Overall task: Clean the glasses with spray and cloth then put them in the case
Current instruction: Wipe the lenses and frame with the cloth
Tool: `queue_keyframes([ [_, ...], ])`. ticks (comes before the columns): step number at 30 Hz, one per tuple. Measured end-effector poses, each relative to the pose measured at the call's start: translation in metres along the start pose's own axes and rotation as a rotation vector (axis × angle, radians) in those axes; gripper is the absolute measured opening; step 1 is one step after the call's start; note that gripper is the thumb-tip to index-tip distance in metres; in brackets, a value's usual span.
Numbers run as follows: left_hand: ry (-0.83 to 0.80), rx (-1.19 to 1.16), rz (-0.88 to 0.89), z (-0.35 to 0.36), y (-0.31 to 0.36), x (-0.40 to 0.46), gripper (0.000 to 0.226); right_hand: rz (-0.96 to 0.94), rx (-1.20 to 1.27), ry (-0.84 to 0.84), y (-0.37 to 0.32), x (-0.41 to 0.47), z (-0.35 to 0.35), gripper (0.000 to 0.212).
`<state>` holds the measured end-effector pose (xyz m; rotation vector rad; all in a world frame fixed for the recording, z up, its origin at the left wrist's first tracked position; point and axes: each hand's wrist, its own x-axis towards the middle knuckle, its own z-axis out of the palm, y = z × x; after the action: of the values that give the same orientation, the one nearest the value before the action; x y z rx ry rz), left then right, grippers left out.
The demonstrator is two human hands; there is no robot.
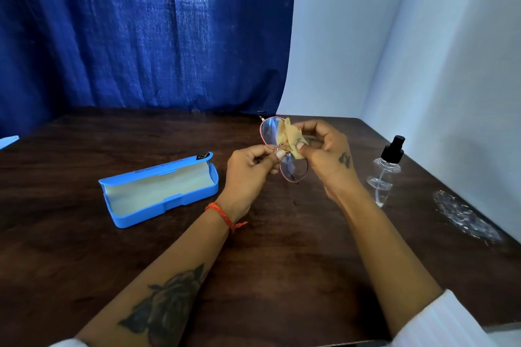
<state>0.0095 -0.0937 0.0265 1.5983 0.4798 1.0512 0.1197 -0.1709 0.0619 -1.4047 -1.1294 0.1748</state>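
Observation:
Red-rimmed glasses (293, 169) are held upright above the table, one lens over the other. My left hand (249, 175) pinches the frame at the bridge. My right hand (328, 156) presses a small yellow cloth (290, 135) against the upper lens. The blue case (166, 200) lies open on the table to the left, its pale lining showing and nothing inside. A clear spray bottle (384, 169) with a black nozzle stands to the right of my right hand.
The dark wooden table (282, 276) meets a blue curtain (141, 31) at the back and a white wall (451, 65) on the right. A scuffed pale patch (465, 217) marks the table's right side. A white scrap (8, 141) shows at the far left edge.

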Motion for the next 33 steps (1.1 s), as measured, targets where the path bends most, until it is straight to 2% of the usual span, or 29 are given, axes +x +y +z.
queue_keyframes([
  [3,0.012,-0.007,0.010,0.000,0.001,0.000,0.011,-0.138,-0.241,0.004,-0.002,-0.002,-0.006,0.034],
  [5,0.026,-0.028,0.012,-0.001,0.002,0.001,0.012,-0.322,-0.397,0.037,-0.003,-0.004,-0.011,0.029],
  [7,0.024,-0.038,0.012,-0.002,0.003,0.002,0.012,-0.448,-0.487,0.018,-0.004,-0.009,-0.012,0.038],
  [12,-0.005,-0.038,0.020,-0.002,0.002,0.001,0.013,-0.497,-0.626,-0.156,-0.010,-0.018,-0.007,0.043],
  [15,0.000,-0.038,0.029,-0.003,0.002,0.000,0.013,-0.443,-0.581,-0.151,-0.007,-0.014,-0.009,0.043],
  [17,0.025,-0.065,0.040,-0.003,0.004,0.001,0.010,-0.331,-0.473,-0.053,-0.003,-0.013,-0.010,0.034],
  [19,0.060,-0.106,0.029,-0.003,0.005,0.001,0.009,-0.149,-0.352,0.062,0.004,-0.016,-0.011,0.011],
  [22,0.108,-0.171,-0.004,-0.001,0.005,0.002,0.009,0.135,-0.139,0.181,0.012,-0.025,-0.005,0.033],
  [25,0.147,-0.228,-0.017,0.000,0.004,0.001,0.012,0.383,0.125,0.241,0.009,-0.034,0.005,0.031],
  [26,0.151,-0.251,-0.023,0.001,0.004,0.001,0.014,0.488,0.271,0.251,0.006,-0.035,0.006,0.031],
  [30,0.148,-0.372,-0.074,0.002,0.003,0.001,0.010,0.852,1.170,0.312,-0.003,-0.042,0.012,0.028],
  [31,0.146,-0.389,-0.082,0.003,0.002,0.001,0.011,0.902,1.283,0.315,-0.007,-0.045,0.016,0.027],
  [33,0.144,-0.399,-0.101,0.006,0.001,0.000,0.010,0.952,1.357,0.283,-0.014,-0.047,0.026,0.028],
])
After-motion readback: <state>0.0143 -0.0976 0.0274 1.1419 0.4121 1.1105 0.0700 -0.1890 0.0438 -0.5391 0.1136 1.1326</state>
